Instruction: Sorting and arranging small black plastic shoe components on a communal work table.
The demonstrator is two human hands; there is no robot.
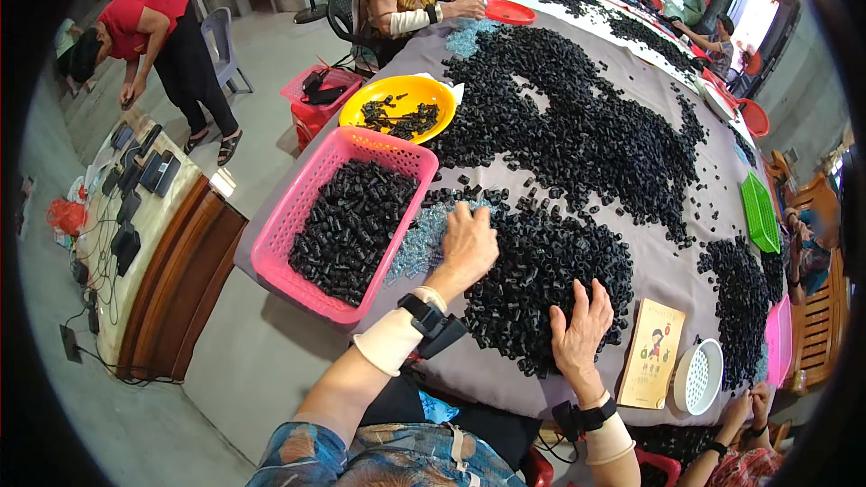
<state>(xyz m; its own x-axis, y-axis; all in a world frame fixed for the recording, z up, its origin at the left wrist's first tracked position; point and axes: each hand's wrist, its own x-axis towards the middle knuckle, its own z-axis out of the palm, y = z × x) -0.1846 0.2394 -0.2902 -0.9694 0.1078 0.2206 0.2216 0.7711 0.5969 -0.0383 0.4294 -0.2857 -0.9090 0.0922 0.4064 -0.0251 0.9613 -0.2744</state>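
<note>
Now, at far left: a person in a red top (pixel 149 13) bends beside a wood-fronted cabinet (pixel 185 280) bearing dark devices and cables. Next, at the left edge of the cloth-covered table (pixel 672 275): pink perforated basket (pixel 302 294), well filled with small black parts (pixel 352 230); yellow bowl (pixel 377 92) just behind it, holding more dark parts. Clear bluish pieces (pixel 417 245) lie along the basket's right side. Left hand (pixel 466 248): fingers curled over these pieces, beside the black ones; cannot tell whether anything is gripped. Right of it, a near heap (pixel 550 271) of black parts on the table; a larger heap (pixel 595 126) spreads beyond. Right hand (pixel 585 332): open, fingers spread, at the near heap's right edge. Further right: yellowish booklet (pixel 651 352) lying flat, white perforated basket (pixel 699 377) just beside it. Last, a green basket (pixel 760 212) near the table's right side
</note>
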